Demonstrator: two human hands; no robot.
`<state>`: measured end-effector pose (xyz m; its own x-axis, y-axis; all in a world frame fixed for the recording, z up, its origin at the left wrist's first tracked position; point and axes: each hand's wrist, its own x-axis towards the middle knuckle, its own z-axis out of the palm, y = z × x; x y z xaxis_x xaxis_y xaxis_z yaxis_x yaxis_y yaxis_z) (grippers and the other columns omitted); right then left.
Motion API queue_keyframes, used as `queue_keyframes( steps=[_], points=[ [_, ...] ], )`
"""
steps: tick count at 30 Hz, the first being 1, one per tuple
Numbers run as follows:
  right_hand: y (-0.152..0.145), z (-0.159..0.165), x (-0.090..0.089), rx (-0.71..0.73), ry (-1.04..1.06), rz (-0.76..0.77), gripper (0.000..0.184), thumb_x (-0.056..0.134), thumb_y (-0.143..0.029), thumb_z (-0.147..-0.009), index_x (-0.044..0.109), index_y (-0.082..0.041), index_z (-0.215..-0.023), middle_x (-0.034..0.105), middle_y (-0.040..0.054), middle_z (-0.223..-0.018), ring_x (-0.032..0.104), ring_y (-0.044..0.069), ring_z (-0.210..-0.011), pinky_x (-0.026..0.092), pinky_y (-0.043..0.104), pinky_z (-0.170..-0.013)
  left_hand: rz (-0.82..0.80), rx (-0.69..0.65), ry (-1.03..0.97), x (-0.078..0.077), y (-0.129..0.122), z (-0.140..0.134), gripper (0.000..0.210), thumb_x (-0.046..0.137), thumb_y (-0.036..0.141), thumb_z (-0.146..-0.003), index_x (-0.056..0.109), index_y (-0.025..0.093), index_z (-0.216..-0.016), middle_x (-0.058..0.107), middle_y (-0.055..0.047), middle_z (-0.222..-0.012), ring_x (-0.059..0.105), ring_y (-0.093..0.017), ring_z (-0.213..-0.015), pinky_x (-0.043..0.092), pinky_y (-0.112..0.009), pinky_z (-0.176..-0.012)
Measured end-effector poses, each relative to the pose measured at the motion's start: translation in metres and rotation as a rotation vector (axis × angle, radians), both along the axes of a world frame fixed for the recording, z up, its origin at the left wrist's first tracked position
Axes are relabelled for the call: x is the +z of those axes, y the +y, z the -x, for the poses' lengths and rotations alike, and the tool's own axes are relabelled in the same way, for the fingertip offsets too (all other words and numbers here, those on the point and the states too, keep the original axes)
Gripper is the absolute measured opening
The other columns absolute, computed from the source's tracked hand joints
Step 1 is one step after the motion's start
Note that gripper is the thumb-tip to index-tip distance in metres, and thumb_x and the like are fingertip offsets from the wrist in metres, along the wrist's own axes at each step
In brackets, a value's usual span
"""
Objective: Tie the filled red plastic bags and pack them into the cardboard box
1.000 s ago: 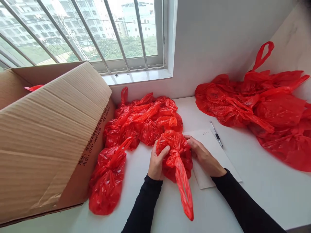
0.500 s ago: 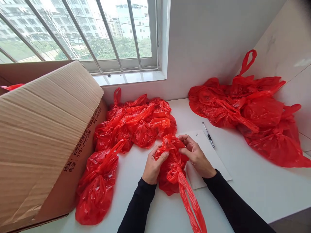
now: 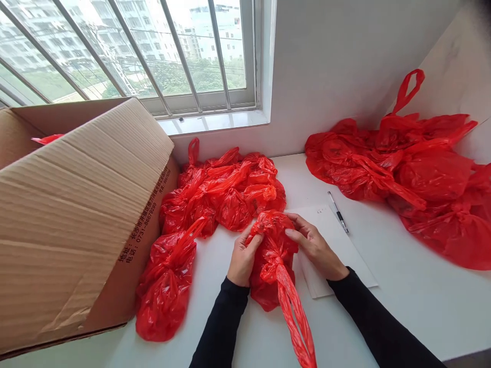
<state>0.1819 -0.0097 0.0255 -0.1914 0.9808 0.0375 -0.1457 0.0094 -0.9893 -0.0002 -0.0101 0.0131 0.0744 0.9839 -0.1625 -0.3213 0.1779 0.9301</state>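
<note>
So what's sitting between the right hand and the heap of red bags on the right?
In the head view, going from the right hand to that heap of red bags: white paper, a pen by its edge, then white tabletop.

The held bag [image 3: 273, 255] is glossy, crinkled plastic, the carton [image 3: 88, 214] matt, ridged cardboard.

- We set the thumb of our right hand [image 3: 317, 250] against the red bag [image 3: 270, 291]; a second ago it was hidden.
- We see the bag's handles [image 3: 284, 280] now run past the view's lower edge.
</note>
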Motion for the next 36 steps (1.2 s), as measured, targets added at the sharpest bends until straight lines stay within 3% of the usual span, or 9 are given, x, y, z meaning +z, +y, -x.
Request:
queue_keyframes(
  steps=[5, 9, 12, 15, 17, 21, 25, 31, 36],
  points=[
    [0.001, 0.004, -0.01, 0.032, -0.06, 0.022, 0.036, 0.062, -0.047, -0.094, 0.062, -0.028, -0.124, 0.067, 0.0051, -0.108, 0.063, 0.021, -0.096, 0.055, 0.04, -0.086, 0.067, 0.121, 0.217, 0.022, -0.017, 0.053, 0.041, 0.077, 0.044, -0.077, 0.075, 0.016, -0.107, 0.077, -0.012, -0.1, 0.069, -0.034, -0.107, 0.053, -0.047, -0.098],
    [0.002, 0.006, -0.017, 0.012, -0.134, 0.018, 0.035, 0.062, -0.049, -0.094, 0.064, -0.027, -0.122, 0.067, 0.0047, -0.102, 0.062, 0.022, -0.094, 0.055, 0.042, -0.085, -0.009, 0.32, 0.549, 0.056, -0.033, 0.099, 0.048, 0.086, 0.04, -0.07, 0.075, 0.022, -0.113, 0.071, -0.007, -0.122, 0.053, -0.031, -0.131, 0.031, -0.043, -0.12],
    [0.002, 0.006, -0.02, -0.015, -0.181, 0.006, 0.033, 0.061, -0.047, -0.094, 0.064, -0.027, -0.12, 0.067, 0.0043, -0.099, 0.063, 0.022, -0.093, 0.054, 0.043, -0.085, -0.182, 0.524, 0.874, 0.084, -0.051, 0.109, 0.051, 0.077, 0.041, -0.082, 0.065, 0.03, -0.13, 0.067, -0.003, -0.131, 0.06, -0.027, -0.122, 0.042, -0.041, -0.112],
    [0.002, 0.006, -0.022, -0.033, -0.176, 0.002, 0.031, 0.06, -0.046, -0.095, 0.064, -0.027, -0.119, 0.067, 0.0036, -0.095, 0.064, 0.022, -0.089, 0.055, 0.042, -0.083, -0.315, 0.628, 1.049, 0.093, -0.07, 0.102, 0.039, 0.062, 0.042, -0.093, 0.064, 0.027, -0.13, 0.067, -0.005, -0.13, 0.064, -0.026, -0.116, 0.047, -0.042, -0.108],
    [0.002, 0.007, -0.022, -0.044, -0.18, 0.008, 0.031, 0.06, -0.045, -0.095, 0.064, -0.027, -0.119, 0.068, 0.0032, -0.093, 0.065, 0.022, -0.086, 0.055, 0.042, -0.082, -0.392, 0.519, 1.195, 0.084, -0.079, 0.094, 0.04, 0.059, 0.041, -0.095, 0.063, 0.026, -0.131, 0.063, -0.007, -0.135, 0.058, -0.029, -0.127, 0.041, -0.046, -0.114],
    [0.002, 0.009, -0.021, -0.064, -0.237, 0.002, 0.028, 0.059, -0.044, -0.094, 0.066, -0.027, -0.116, 0.069, 0.0026, -0.092, 0.066, 0.021, -0.084, 0.055, 0.041, -0.082, -0.384, 0.167, 1.534, 0.042, -0.079, 0.085, 0.066, 0.062, 0.045, -0.09, 0.043, 0.03, -0.151, 0.036, -0.011, -0.162, 0.027, -0.037, -0.151, 0.022, -0.062, -0.122],
    [0.003, 0.01, -0.02, -0.073, -0.249, 0.001, 0.026, 0.057, -0.043, -0.094, 0.066, -0.026, -0.113, 0.068, 0.0019, -0.089, 0.066, 0.02, -0.08, 0.055, 0.039, -0.079, -0.34, 0.092, 1.631, 0.009, -0.07, 0.083, 0.071, 0.057, 0.039, -0.092, 0.034, 0.025, -0.157, 0.03, -0.016, -0.164, 0.024, -0.039, -0.152, 0.022, -0.066, -0.12],
    [0.005, 0.011, -0.019, -0.059, -0.256, -0.025, 0.022, 0.057, -0.037, -0.094, 0.066, -0.025, -0.11, 0.068, 0.0012, -0.089, 0.065, 0.019, -0.08, 0.053, 0.036, -0.077, -0.459, -0.016, 1.649, 0.001, -0.068, 0.083, 0.061, 0.051, 0.034, -0.094, 0.04, 0.024, -0.153, 0.039, -0.015, -0.159, 0.034, -0.036, -0.148, 0.031, -0.062, -0.118],
    [0.008, 0.013, -0.016, -0.066, -0.261, -0.08, 0.021, 0.056, -0.031, -0.093, 0.068, -0.024, -0.109, 0.068, 0.0015, -0.092, 0.064, 0.018, -0.082, 0.051, 0.033, -0.074, -0.501, 0.104, 1.681, -0.002, -0.055, 0.1, 0.053, 0.046, 0.032, -0.095, 0.048, 0.021, -0.147, 0.048, -0.016, -0.152, 0.043, -0.034, -0.143, 0.035, -0.059, -0.117]
  ],
)
